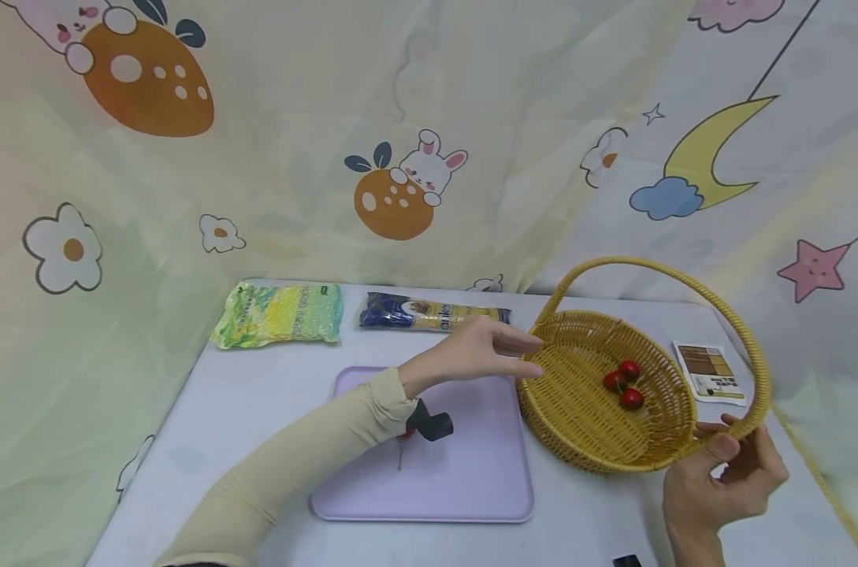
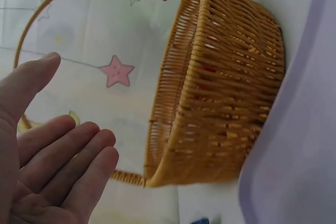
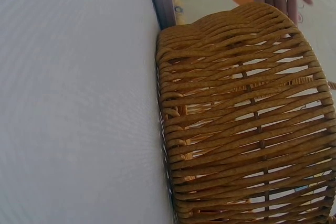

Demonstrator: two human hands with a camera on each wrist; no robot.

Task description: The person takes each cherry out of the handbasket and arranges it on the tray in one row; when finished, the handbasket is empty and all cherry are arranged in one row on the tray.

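A round wicker basket (image 1: 577, 441) with a tall arched handle (image 1: 684, 276) stands on the right of the table. Inside lie 3 red cherries (image 1: 631, 399) with green stems. My right hand (image 1: 726, 482) grips the handle's base at the basket's near right rim; the left wrist view shows its fingers curled round the handle. Beside the left rim hovers my left hand (image 1: 474, 350), fingers and thumb extended, holding nothing. Beneath that forearm is a lilac tray (image 1: 464, 480). A red bit with a thin stem (image 1: 400, 457) shows on it, mostly hidden by the wrist camera.
A green and yellow bag (image 1: 280, 315) lies at the back left. Right of it is a blue and yellow pasta packet (image 1: 429, 313). A white and brown sachet (image 1: 710, 374) lies right of the basket. A patterned cloth hangs behind the table.
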